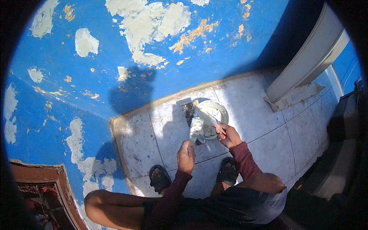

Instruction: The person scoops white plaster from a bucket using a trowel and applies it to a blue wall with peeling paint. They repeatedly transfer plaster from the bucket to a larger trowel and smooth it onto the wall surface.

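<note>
My left hand [186,156] is closed around the near end of a flat tool smeared with pale putty [196,128]; the grip itself is hidden by my fingers. My right hand [230,136] grips a red-handled putty knife [219,129], its thin pale blade pointing at the left-hand tool. Behind both hands, a round whitish tub [219,111] stands on the floor, streaked with putty. Left of the tub is a dark, putty-stained flat piece [188,110], partly covered and too unclear to name.
The blue wall [96,69] ahead has patches of pale putty [153,30] and peeled spots. White floor tiles [260,134] lie beneath me, between my sandaled feet [160,178] and the wall. A white panel [306,57] rises at right; a brown-framed opening [42,172] sits lower left.
</note>
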`<state>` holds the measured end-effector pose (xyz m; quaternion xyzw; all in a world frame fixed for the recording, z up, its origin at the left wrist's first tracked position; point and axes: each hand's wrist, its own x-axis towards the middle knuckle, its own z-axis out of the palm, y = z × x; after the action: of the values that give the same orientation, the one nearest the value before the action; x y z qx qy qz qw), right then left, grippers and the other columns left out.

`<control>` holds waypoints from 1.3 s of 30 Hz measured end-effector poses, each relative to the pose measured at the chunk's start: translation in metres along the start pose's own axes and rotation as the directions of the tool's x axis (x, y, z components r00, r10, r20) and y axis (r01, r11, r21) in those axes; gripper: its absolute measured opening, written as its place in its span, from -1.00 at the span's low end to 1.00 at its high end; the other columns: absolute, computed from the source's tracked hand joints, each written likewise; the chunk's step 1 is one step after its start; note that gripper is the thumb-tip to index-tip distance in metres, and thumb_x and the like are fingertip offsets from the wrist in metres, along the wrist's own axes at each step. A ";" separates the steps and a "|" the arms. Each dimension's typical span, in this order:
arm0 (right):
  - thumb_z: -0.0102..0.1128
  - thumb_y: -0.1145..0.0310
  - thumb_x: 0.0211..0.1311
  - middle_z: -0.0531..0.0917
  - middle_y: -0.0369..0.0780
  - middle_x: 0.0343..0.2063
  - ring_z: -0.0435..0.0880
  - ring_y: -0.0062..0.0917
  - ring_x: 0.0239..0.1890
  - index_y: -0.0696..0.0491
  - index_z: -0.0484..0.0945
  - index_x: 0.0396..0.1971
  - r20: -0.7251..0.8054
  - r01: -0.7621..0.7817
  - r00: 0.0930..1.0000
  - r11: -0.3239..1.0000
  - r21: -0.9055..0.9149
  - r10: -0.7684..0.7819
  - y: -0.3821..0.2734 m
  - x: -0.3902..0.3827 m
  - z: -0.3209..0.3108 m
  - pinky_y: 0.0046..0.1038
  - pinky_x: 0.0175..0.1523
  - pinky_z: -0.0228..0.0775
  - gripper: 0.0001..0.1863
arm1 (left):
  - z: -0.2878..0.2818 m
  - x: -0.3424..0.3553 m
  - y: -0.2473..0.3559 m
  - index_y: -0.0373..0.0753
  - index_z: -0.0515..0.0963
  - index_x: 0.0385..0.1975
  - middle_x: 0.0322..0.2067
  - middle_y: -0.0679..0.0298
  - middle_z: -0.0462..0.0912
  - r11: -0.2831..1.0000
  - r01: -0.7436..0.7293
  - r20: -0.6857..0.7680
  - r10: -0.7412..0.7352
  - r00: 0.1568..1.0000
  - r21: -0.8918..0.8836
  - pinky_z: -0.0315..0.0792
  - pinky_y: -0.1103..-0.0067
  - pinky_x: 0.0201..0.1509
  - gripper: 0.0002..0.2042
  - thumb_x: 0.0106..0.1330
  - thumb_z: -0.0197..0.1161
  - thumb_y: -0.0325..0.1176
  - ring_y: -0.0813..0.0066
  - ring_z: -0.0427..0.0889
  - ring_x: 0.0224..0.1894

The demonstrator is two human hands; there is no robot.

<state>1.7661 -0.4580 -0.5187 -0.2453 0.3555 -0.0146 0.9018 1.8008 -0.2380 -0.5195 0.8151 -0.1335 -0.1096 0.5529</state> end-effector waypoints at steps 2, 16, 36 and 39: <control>0.15 0.30 0.31 0.50 -0.29 -0.54 0.35 -0.69 -0.68 0.20 0.51 -0.21 -0.129 0.065 0.988 0.980 -0.191 -0.090 0.002 -0.001 -0.004 -0.64 -0.69 0.20 -0.75 | -0.009 0.002 0.007 -0.35 0.50 -0.16 -0.50 0.25 0.54 0.995 0.087 -0.037 -0.089 0.995 -0.052 0.42 0.59 -0.42 -0.79 0.44 0.05 -0.32 0.59 0.51 -0.51; 0.03 0.08 0.39 0.63 -0.11 -0.22 0.59 -0.47 -0.30 0.22 0.49 -0.02 0.074 0.124 0.989 0.438 -0.890 -0.130 0.012 -0.059 0.000 -0.44 -0.18 0.41 -0.53 | 0.015 0.022 0.049 -0.31 0.58 -0.19 -0.33 0.41 0.57 0.714 0.403 0.241 -0.323 0.915 -0.572 0.40 0.65 -0.12 -0.82 0.35 0.13 -0.37 0.65 0.52 -0.22; 0.29 0.19 0.09 0.60 -0.21 -0.05 0.53 -0.25 0.08 -0.09 0.61 -0.08 0.304 0.108 0.917 -0.572 -0.813 -0.259 0.034 -0.127 -0.112 0.04 0.29 0.11 -0.64 | 0.124 0.002 -0.023 -0.21 0.61 -0.40 -0.33 0.07 0.63 0.738 -0.675 0.936 0.226 0.270 0.016 0.41 0.15 -0.14 -0.76 0.22 0.12 -0.18 0.07 0.65 -0.22; 0.28 0.07 0.11 0.62 -0.19 -0.19 0.58 -0.25 -0.05 -0.06 0.57 -0.08 0.159 0.094 0.961 -0.272 -0.958 -0.227 0.033 -0.137 -0.121 0.05 0.25 0.12 -0.59 | 0.118 -0.002 0.010 -0.17 0.59 -0.38 -0.31 0.10 0.64 0.705 -0.708 0.942 0.212 0.259 0.036 0.32 0.19 -0.18 -0.75 0.21 0.17 -0.12 0.14 0.66 -0.26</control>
<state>1.5808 -0.4538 -0.5229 -0.9035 0.2308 0.1400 0.3328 1.7590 -0.3438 -0.5537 0.6494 -0.6661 -0.3138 0.1900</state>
